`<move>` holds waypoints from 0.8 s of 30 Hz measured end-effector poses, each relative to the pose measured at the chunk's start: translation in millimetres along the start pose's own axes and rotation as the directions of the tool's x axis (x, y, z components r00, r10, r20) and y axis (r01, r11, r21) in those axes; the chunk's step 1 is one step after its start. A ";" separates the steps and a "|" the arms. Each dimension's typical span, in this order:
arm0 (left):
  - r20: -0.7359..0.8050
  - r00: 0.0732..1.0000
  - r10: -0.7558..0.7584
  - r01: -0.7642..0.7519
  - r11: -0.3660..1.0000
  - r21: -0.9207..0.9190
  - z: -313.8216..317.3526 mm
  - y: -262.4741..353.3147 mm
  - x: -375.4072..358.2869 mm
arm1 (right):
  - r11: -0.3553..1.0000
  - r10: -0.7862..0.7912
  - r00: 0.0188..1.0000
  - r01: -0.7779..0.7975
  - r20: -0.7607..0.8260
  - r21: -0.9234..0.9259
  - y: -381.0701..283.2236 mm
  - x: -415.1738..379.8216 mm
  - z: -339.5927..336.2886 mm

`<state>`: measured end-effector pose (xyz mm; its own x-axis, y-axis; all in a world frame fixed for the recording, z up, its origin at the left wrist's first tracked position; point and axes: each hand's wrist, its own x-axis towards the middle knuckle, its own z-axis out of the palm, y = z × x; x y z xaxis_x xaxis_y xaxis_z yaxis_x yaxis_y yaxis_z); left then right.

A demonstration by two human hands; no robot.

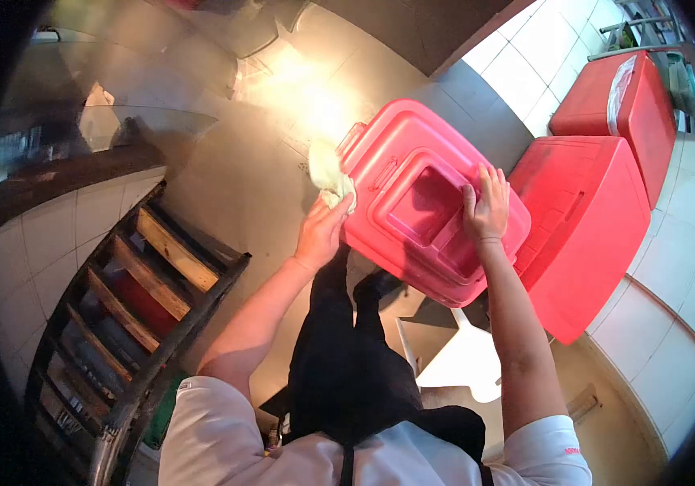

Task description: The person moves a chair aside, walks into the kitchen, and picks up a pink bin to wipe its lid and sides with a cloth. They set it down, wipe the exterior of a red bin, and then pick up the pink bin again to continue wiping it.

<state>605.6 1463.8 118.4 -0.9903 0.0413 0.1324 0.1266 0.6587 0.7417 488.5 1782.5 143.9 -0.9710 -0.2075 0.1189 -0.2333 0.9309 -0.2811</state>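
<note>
A red plastic lidded bin (424, 202) is in front of me, tilted, with a recessed panel in its lid. My left hand (321, 235) is closed around a pale yellow-green cloth (328, 172) at the bin's left edge. The cloth bunches between the fingers and hangs beyond them. On the right part of the lid lies my right hand (487, 206), its fingers stretched out over the red surface. What supports the bin from below is hidden.
A large red box (574, 211) stands close on the right, with another red box (619, 101) behind it. At left is a dark rack with wooden slats (149, 275). A white flat panel (465, 360) lies low near my legs. White tiles (647, 308) line the right side.
</note>
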 end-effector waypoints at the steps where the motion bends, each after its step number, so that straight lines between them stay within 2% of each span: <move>1: 0.001 1.000 -0.001 0.001 1.000 0.029 0.1 1.5 -9.8 | 1.000 -0.014 1.000 0.014 -0.014 0.004 0.2 -2.6 0.1; 2: 0.023 0.999 -0.046 0.044 0.996 0.081 1.4 10.1 9.3 | 0.999 -0.037 0.999 0.038 -0.030 0.004 0.1 -1.3 0.6; 4: -0.024 1.000 -0.001 0.005 0.985 0.174 21.8 8.2 67.3 | 0.999 -0.036 0.999 0.036 -0.007 -0.012 0.6 2.9 0.6; 6: 0.044 0.998 0.053 -0.061 0.979 0.193 35.0 2.5 127.2 | 0.999 -0.035 0.999 0.035 0.013 -0.017 3.3 2.7 1.2; 8: 0.091 0.995 -0.038 0.033 0.998 0.057 40.2 2.2 161.2 | 0.999 -0.043 0.999 0.043 0.022 0.001 7.0 2.8 3.0; 11: 0.147 0.986 -0.081 0.085 0.996 -0.018 14.8 12.5 117.4 | 0.999 -0.051 0.999 0.051 0.012 -0.012 7.1 -0.7 2.2; 12: 0.015 0.999 -0.032 0.032 0.999 0.009 17.8 5.8 81.5 | 0.998 -0.054 0.998 0.055 0.013 -0.032 7.5 -1.3 2.6; 14: -0.050 0.997 -0.058 0.057 0.998 -0.014 12.9 9.9 13.9 | 0.997 -0.045 0.999 0.045 0.007 -0.063 8.5 -2.5 7.5; 15: -0.113 0.993 0.024 -0.015 0.996 0.084 18.1 7.2 -12.0 | 0.997 -0.043 0.999 0.043 0.002 -0.059 7.9 -2.6 7.0; 16: -0.046 0.999 -0.003 0.006 0.998 0.065 21.6 15.4 -29.5 | 0.998 -0.042 0.999 0.042 -0.002 -0.055 6.8 -2.5 6.5; 17: -0.013 1.000 0.021 -0.020 0.997 0.070 23.4 32.1 -32.9 | 0.998 -0.044 0.999 0.044 -0.004 -0.055 6.2 -1.3 5.7; 19: 0.025 1.000 0.017 -0.022 0.979 0.204 24.1 27.5 -15.3 | 0.999 -0.029 1.000 0.029 0.004 -0.045 6.8 -1.1 6.1; 22: 0.170 0.985 -0.035 -0.006 0.972 0.234 8.4 31.0 5.9 | 0.999 -0.029 0.999 0.030 0.031 -0.027 5.5 2.8 3.3; 24: 0.074 0.996 -0.056 0.035 0.966 0.255 15.4 24.4 8.6 | 0.999 -0.028 1.000 0.028 0.011 -0.029 2.9 2.8 2.9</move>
<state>599.3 1491.8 127.5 -0.9973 0.0598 0.0415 0.0728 0.8296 0.5536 484.9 1783.8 140.7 -0.9646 -0.2367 0.1166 -0.2592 0.9329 -0.2500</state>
